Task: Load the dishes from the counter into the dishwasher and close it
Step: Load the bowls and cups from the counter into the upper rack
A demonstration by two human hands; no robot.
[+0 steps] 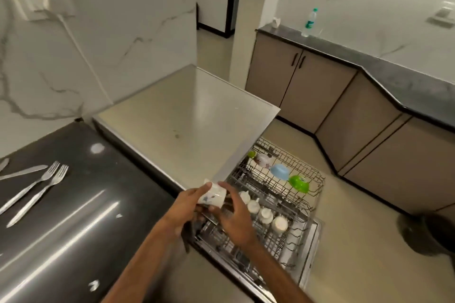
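The white cup [213, 195], printed with a small blue flower pattern, is in the air above the near edge of the open dishwasher [312, 243], held on its side between both hands. The left hand [188, 203] wraps its fingers round the cup from the bench side. The right hand [234, 220] pinches the other side, with its fingers laid over the top and the thumb beneath.

Below and just beyond the cup, the cup rack [278, 246] already carries 4 white cups [265, 215] in a row. The farther rack [314, 177] holds a blue bowl [279, 171] and a green bowl [299, 182].

Risks from here:
- The free slot looks to be at the near end of the row, so a hurried set-down could knock the cup against the nearest white cup and chip either one.
- If the cup lands across the wires rather than mouth down between the tines, it could tip or roll when the rack slides in.
- Letting go with 1 hand before the other has a firm grip could drop the cup onto the rack or the floor.
- 2 forks [40, 188] and a knife [23, 172] lie on the dark bench [81, 216]. In my judgement, shutting the door now would leave the load unfinished.

The only label in view is a green one on a clear water bottle [309, 22], which stands on the far counter. Its writing is too small to read, and no brand shows on the dishwasher.
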